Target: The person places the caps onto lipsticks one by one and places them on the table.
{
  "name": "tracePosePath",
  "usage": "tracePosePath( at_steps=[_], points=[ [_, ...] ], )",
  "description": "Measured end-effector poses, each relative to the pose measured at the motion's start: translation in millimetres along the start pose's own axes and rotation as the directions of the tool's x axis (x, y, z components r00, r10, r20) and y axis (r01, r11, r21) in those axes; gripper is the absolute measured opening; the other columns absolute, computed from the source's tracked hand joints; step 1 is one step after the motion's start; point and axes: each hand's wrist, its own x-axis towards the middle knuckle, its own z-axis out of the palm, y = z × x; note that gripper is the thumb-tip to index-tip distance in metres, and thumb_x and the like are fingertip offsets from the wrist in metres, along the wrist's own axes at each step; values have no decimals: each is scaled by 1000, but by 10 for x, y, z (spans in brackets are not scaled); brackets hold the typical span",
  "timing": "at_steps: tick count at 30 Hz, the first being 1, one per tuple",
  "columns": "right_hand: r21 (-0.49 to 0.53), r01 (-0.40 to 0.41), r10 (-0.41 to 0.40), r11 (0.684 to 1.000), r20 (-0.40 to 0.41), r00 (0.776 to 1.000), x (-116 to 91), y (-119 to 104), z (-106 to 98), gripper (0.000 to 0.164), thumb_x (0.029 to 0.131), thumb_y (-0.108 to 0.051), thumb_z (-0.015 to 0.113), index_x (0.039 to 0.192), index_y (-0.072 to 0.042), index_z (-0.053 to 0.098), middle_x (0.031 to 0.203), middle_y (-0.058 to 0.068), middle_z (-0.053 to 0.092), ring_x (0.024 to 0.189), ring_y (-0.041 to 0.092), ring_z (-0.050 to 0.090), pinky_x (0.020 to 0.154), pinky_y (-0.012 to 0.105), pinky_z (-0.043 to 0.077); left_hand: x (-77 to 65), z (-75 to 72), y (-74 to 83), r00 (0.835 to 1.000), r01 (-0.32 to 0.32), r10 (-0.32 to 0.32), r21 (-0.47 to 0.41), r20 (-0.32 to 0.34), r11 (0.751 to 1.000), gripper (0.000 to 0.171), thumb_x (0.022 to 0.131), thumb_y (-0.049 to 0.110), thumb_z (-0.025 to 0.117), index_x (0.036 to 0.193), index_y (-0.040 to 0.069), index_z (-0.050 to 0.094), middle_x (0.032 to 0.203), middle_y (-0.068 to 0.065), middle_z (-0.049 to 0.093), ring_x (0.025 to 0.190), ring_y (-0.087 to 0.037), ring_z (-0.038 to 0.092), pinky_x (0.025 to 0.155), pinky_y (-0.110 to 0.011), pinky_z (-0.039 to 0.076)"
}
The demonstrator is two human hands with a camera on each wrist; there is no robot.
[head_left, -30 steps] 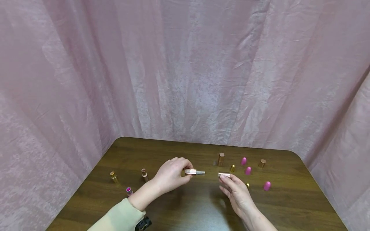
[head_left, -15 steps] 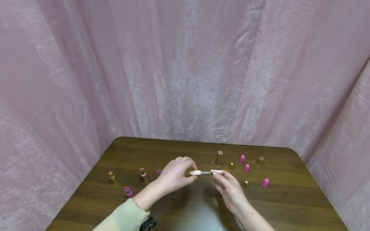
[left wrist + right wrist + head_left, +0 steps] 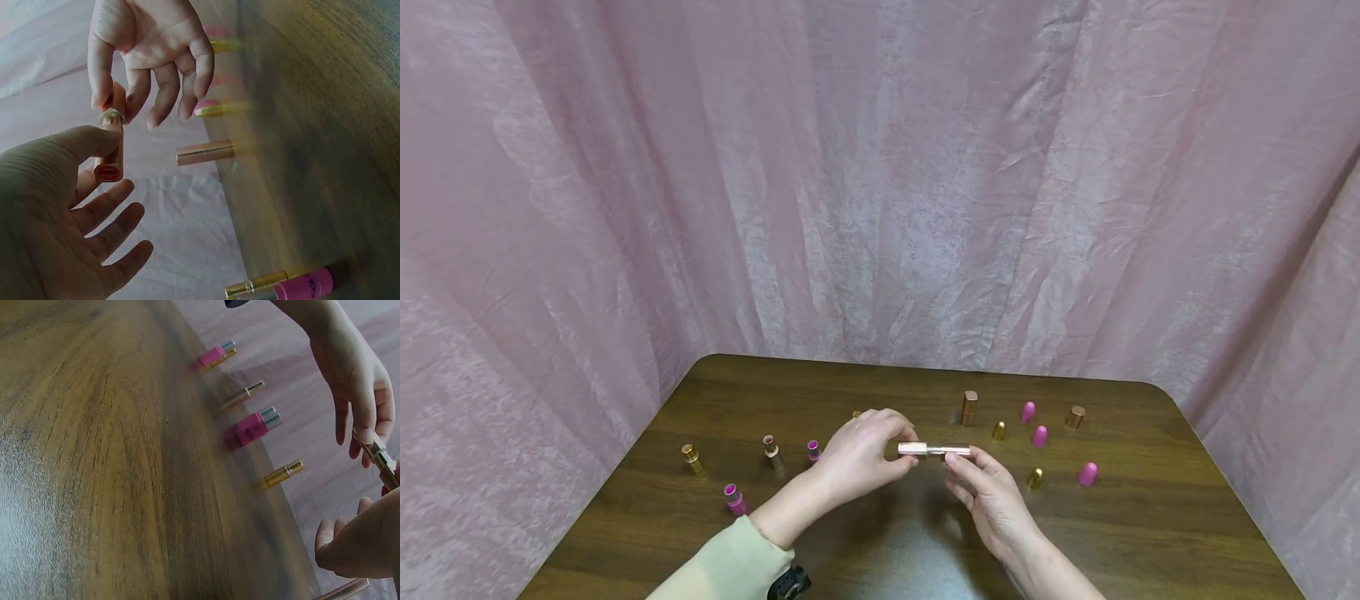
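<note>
Above the middle of the table, my left hand (image 3: 861,454) pinches a rose-gold lipstick tube (image 3: 913,448) between thumb and fingers. The tube lies level, its metallic inner sleeve pointing right. Opposite it, my right hand (image 3: 996,500) pinches the matching lipstick cap (image 3: 958,451), which sits partly over the sleeve, in line with the tube. A short stretch of sleeve shows between the two. In the left wrist view, the tube's red-labelled base (image 3: 110,173) faces the camera. The right wrist view shows the tube (image 3: 377,450) at its right edge, partly hidden by my right hand.
Uncapped lipsticks stand on the left of the wooden table (image 3: 910,558), including a gold one (image 3: 692,458), a brown one (image 3: 772,452) and a magenta one (image 3: 735,499). On the right stand several caps, among them a pink cap (image 3: 1088,474) and a gold cap (image 3: 1036,477), near a closed rose-gold lipstick (image 3: 970,408).
My right hand has moved left and brought the cap from apart from the tube to partly over its sleeve. My left hand has shifted slightly right with the tube.
</note>
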Motion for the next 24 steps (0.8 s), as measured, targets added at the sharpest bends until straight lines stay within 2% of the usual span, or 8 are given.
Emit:
tracePosePath(
  at_steps=[14,24],
  points=[
    [7,-19,19,1000,-17,1000,-10,39,46,8,97,-8,67,93,-15,68,97,-4,68,103,19,59,102,47,43,1,57,34,1000,2,-2,8,15,1000,17,85,30,83,94,26,69,112,12,68,106,-12,63,89,-35,53],
    [-30,-55,53,998,-54,997,-10,54,72,6,99,-18,68,93,-16,67,94,-6,68,107,18,60,101,44,45,4,87,38,1000,7,-7,2,16,1000,19,84,29,84,94,27,68,112,12,67,103,-12,63,88,-34,53]
  ],
)
